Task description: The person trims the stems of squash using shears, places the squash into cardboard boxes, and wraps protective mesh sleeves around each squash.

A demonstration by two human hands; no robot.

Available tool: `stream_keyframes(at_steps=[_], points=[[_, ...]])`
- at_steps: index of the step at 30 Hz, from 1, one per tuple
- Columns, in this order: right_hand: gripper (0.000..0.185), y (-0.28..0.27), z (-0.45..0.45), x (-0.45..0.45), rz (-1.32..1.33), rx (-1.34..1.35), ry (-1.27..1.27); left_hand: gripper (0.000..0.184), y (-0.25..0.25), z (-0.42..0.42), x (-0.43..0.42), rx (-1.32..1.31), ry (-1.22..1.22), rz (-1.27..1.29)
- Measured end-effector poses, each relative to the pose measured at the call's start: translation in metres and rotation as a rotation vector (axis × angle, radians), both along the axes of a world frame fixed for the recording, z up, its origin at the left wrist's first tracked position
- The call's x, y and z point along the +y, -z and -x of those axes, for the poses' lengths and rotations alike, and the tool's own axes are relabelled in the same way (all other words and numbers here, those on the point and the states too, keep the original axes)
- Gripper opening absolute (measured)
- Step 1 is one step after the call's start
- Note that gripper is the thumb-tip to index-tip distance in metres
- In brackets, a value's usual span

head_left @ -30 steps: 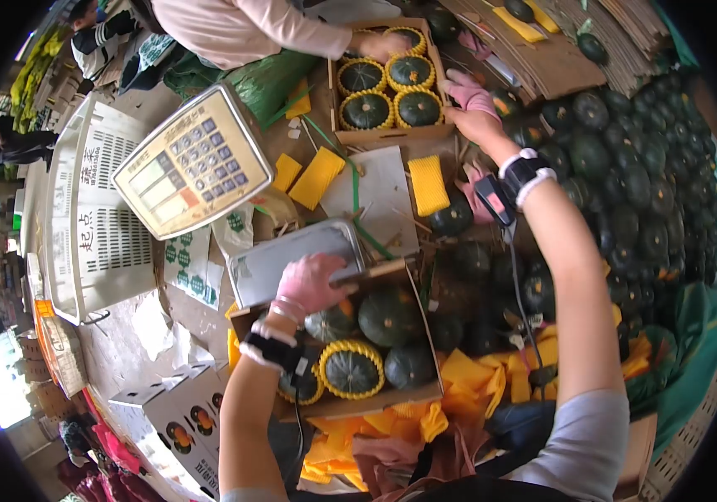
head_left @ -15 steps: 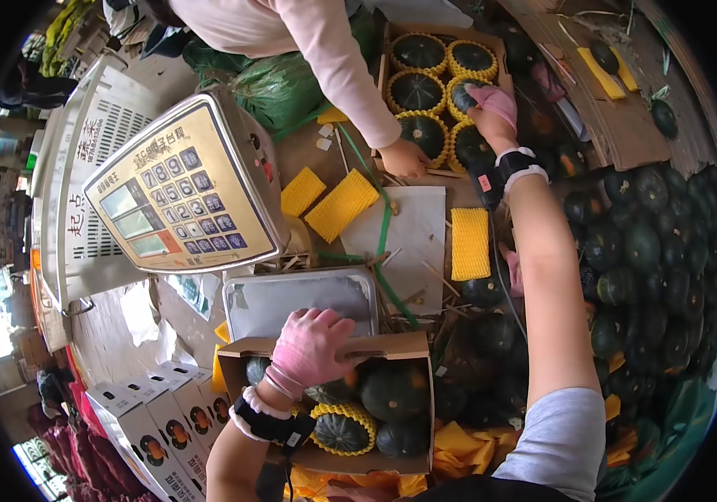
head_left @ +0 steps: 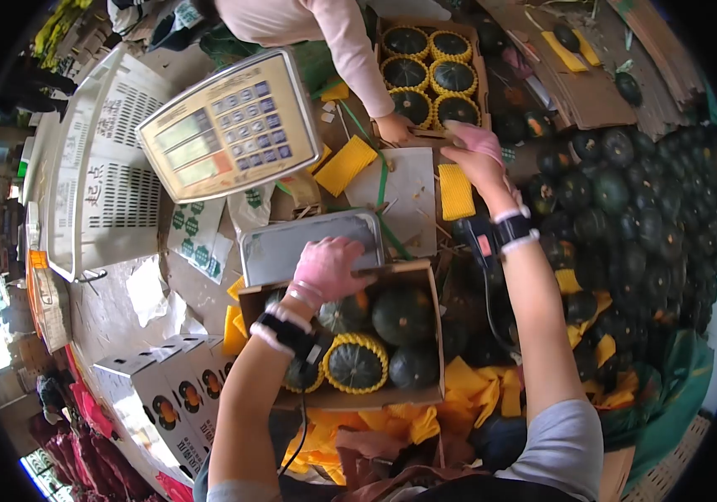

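My left hand (head_left: 327, 269), in a pink glove, is closed over the far edge of the near cardboard box (head_left: 404, 400). That box holds dark green squashes, one of them (head_left: 355, 365) in a yellow foam net. My right hand (head_left: 477, 146), gloved in pink, is at the near right corner of the far cardboard box (head_left: 482, 92); its fingertips are partly hidden against the box edge. Six netted squashes (head_left: 454, 76) fill the far box in two columns. A co-worker's hand (head_left: 395, 128) touches the near left corner of the same box.
A scale display (head_left: 229, 125) stands at the left, its metal pan (head_left: 308, 238) beyond the near box. Further left is a white crate (head_left: 112, 188). Loose squashes (head_left: 626, 209) are piled at the right. Yellow foam nets (head_left: 346, 166) lie between the boxes; printed cartons (head_left: 170, 393) stand lower left.
My right hand has moved from a squash inside the far box to its near edge. Two upright columns of netted squashes now show fully. My left hand stays on the near box.
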State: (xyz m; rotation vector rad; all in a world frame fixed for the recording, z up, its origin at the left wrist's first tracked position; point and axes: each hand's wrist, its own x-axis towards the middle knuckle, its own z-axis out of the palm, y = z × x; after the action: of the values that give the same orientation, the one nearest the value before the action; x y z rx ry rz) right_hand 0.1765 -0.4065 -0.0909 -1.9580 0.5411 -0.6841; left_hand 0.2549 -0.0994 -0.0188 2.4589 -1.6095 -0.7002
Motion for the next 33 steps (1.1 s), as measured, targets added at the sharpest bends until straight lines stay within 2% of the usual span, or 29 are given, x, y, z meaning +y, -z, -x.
stream_keyframes(at_steps=[2, 3, 4, 5, 6, 7, 8, 9, 11, 14, 15, 16, 17, 18, 20, 22, 23, 24, 26, 28, 29, 30, 32, 33], points=[[0.04, -0.063, 0.037, 0.04, -0.527, -0.099, 0.071, 0.05, 0.004, 0.0, 0.001, -0.086, 0.015, -0.061], [0.042, -0.074, 0.055, 0.056, -0.553, -0.13, 0.086, 0.053, 0.002, 0.003, 0.001, -0.124, 0.022, -0.095], [0.036, -0.078, 0.073, 0.068, -0.491, -0.115, 0.12, 0.064, -0.002, 0.007, -0.001, -0.152, 0.015, -0.188], [0.032, -0.072, 0.088, 0.073, -0.442, -0.058, 0.264, 0.075, -0.004, 0.018, 0.004, -0.29, -0.039, -0.163], [0.029, -0.063, 0.115, 0.091, -0.407, 0.026, 0.41, 0.081, -0.003, 0.03, 0.009, -0.31, -0.14, -0.153], [0.028, -0.119, 0.139, 0.118, -0.581, 0.035, 0.258, 0.083, -0.005, 0.045, 0.018, -0.334, -0.233, 0.006], [0.026, -0.136, 0.161, 0.133, -0.488, 0.193, 0.289, 0.082, -0.022, 0.063, 0.024, -0.27, -0.298, 0.125], [0.026, -0.112, 0.188, 0.133, -0.137, 0.191, 0.284, 0.081, -0.028, 0.08, 0.034, -0.181, -0.38, 0.212], [0.028, -0.083, 0.237, 0.146, 0.276, 0.283, 0.396, 0.081, -0.043, 0.116, 0.062, -0.044, -0.507, 0.37], [0.023, -0.07, 0.302, 0.18, 0.569, 0.645, 0.335, 0.064, -0.044, 0.171, 0.11, 0.162, -0.612, 0.551], [0.025, -0.061, 0.314, 0.195, 0.369, 0.775, 0.187, 0.052, -0.045, 0.186, 0.123, 0.199, -0.565, 0.634], [0.026, -0.05, 0.324, 0.213, 0.17, 0.888, 0.035, 0.043, -0.043, 0.203, 0.137, 0.379, -0.618, 0.636], [0.032, -0.037, 0.329, 0.23, 0.04, 0.961, 0.043, 0.038, -0.048, 0.218, 0.148, 0.585, -0.635, 0.56], [0.037, -0.028, 0.329, 0.242, -0.081, 1.025, 0.043, 0.035, -0.068, 0.234, 0.157, 0.677, -0.603, 0.461], [0.03, -0.024, 0.322, 0.261, 0.386, 1.121, -0.053, 0.03, -0.074, 0.261, 0.176, 0.71, -0.514, 0.448], [0.015, -0.002, 0.331, 0.264, 0.515, 0.918, 0.001, 0.025, -0.072, 0.283, 0.189, 0.704, -0.54, 0.399], [0.01, -0.012, 0.329, 0.266, 0.274, 0.868, 0.08, 0.022, -0.093, 0.286, 0.189, 0.654, -0.474, 0.32], [0.009, -0.023, 0.328, 0.268, 0.212, 0.971, 0.038, 0.022, -0.08, 0.288, 0.193, 0.563, -0.345, 0.392], [0.012, -0.07, 0.326, 0.283, 0.187, 1.106, 0.079, 0.026, -0.073, 0.297, 0.19, 0.596, -0.269, 0.461], [0.019, -0.092, 0.341, 0.299, 0.389, 1.049, 0.09, 0.03, -0.077, 0.304, 0.18, 0.71, -0.376, 0.259], [0.02, -0.1, 0.352, 0.307, 0.55, 0.942, 0.041, 0.033, -0.077, 0.308, 0.174, 0.769, -0.432, 0.156], [0.014, -0.127, 0.361, 0.322, 0.706, 0.617, 0.09, 0.036, -0.072, 0.314, 0.172, 0.833, -0.482, 0.175], [0.014, -0.176, 0.369, 0.351, 0.68, 0.479, 0.067, 0.044, -0.059, 0.324, 0.171, 0.961, -0.575, 0.213], [0.015, -0.18, 0.376, 0.365, 0.581, 0.366, 0.052, 0.044, -0.066, 0.326, 0.171, 0.923, -0.518, 0.262]])
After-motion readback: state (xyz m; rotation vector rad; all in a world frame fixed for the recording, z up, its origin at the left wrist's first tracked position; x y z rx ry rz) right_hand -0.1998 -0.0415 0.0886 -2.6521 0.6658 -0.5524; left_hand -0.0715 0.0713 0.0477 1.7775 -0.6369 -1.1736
